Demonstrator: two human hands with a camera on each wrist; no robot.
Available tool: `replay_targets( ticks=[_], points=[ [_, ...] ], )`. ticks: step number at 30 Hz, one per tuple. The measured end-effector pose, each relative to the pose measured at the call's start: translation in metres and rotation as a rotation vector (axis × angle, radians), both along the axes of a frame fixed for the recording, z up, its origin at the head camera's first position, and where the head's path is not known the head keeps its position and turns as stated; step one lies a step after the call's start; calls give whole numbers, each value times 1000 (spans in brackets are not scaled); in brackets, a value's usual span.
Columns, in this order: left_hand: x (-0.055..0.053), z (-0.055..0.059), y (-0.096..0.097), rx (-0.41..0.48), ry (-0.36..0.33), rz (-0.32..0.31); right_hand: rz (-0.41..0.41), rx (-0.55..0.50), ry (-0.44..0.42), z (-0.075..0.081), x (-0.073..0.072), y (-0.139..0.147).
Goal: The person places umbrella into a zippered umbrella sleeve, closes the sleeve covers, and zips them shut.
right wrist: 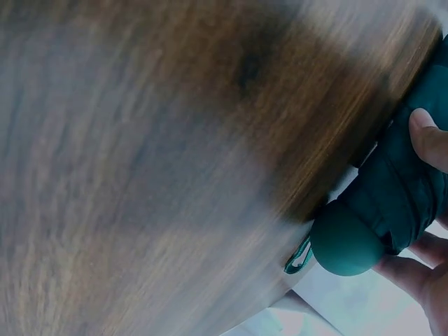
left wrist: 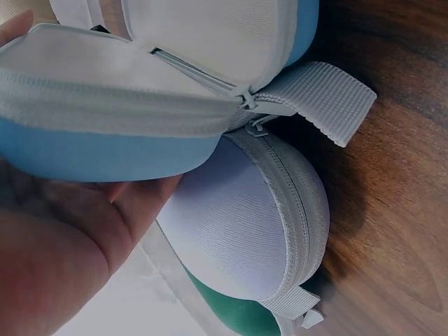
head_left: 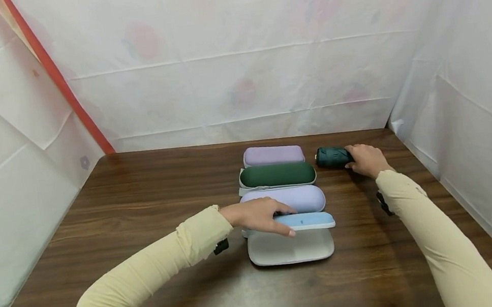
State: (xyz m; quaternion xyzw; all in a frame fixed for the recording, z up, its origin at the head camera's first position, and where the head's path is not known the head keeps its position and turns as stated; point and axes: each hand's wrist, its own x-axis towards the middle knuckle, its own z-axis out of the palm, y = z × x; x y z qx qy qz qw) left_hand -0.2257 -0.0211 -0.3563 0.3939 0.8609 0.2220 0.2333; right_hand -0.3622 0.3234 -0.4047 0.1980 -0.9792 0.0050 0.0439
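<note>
A light blue zip case (head_left: 309, 220) stands unzipped at the near end of a row of cases, its pale inside (head_left: 291, 248) showing. My left hand (head_left: 259, 215) holds its raised lid, thumb at the edge and fingers on the blue outer side (left wrist: 119, 150). Farther off to the right, my right hand (head_left: 368, 160) grips a folded dark green umbrella (head_left: 333, 156) by its right part. In the right wrist view, the rounded handle end (right wrist: 346, 241) and a thin cord loop (right wrist: 299, 257) show. Its far end is cut off there.
Behind the blue case lie a lavender case (head_left: 304, 198), a green case (head_left: 278, 174) and a purple case (head_left: 274, 154), all closed, in a row. They rest on a brown wooden table (head_left: 161, 179). White sheeting (head_left: 218, 75) hangs along the table's back and sides.
</note>
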Motion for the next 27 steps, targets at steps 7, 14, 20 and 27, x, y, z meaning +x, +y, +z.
replay_targets(
  ticks=[7,14,20,27],
  points=[
    [-1,1,0,-15,-26,7,15,-17,9,6,10,-1],
    [-2,2,0,-43,-42,13,72,-52,71,16,31,3],
    [-3,3,-2,-54,-44,19,105,-74,111,33,57,0],
    [-6,2,-2,-59,-37,11,149,-107,174,52,96,-4]
  ],
)
